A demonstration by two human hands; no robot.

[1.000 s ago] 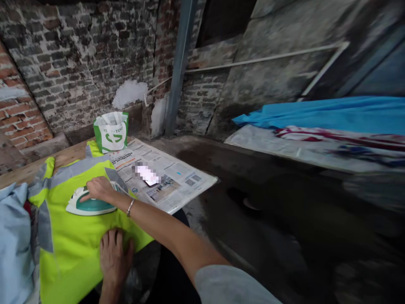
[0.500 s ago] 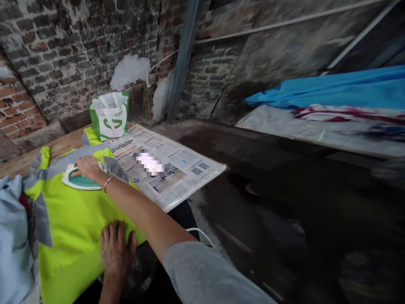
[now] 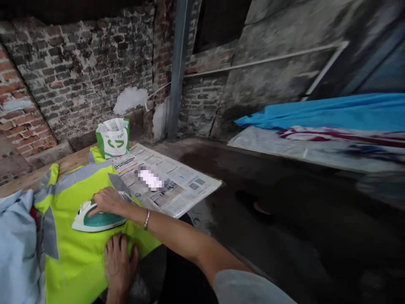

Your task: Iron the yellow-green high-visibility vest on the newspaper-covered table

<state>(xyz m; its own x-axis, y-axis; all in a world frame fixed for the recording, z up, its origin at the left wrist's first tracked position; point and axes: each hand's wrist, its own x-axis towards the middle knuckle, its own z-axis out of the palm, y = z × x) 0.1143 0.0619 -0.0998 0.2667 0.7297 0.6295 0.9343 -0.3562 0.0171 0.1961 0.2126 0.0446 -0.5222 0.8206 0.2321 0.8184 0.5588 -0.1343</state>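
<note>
A white and teal iron (image 3: 101,221) rests on a neon-yellow garment (image 3: 72,261) with grey bands. Wrapped round the iron's handle is my right hand (image 3: 109,200), its arm reaching across from the lower right. My left hand (image 3: 119,257) lies on the garment near its front edge, just below the iron. Its fingers are laid out on the cloth with the thumb apart. Light-blue cloth (image 3: 17,236) lies to the left of the garment.
A newspaper-covered board (image 3: 202,192) extends right of the garment, with a blurred-out patch on it. Behind stands a green and white bag (image 3: 113,139) on the wooden table (image 3: 15,183). Blue fabric (image 3: 322,112) lies on another surface at the right. Brick walls rise behind.
My right hand has brought the iron nearer to me and to the right, from the grey band onto the yellow cloth. My left hand stays on the garment's front edge. The view has tilted up.
</note>
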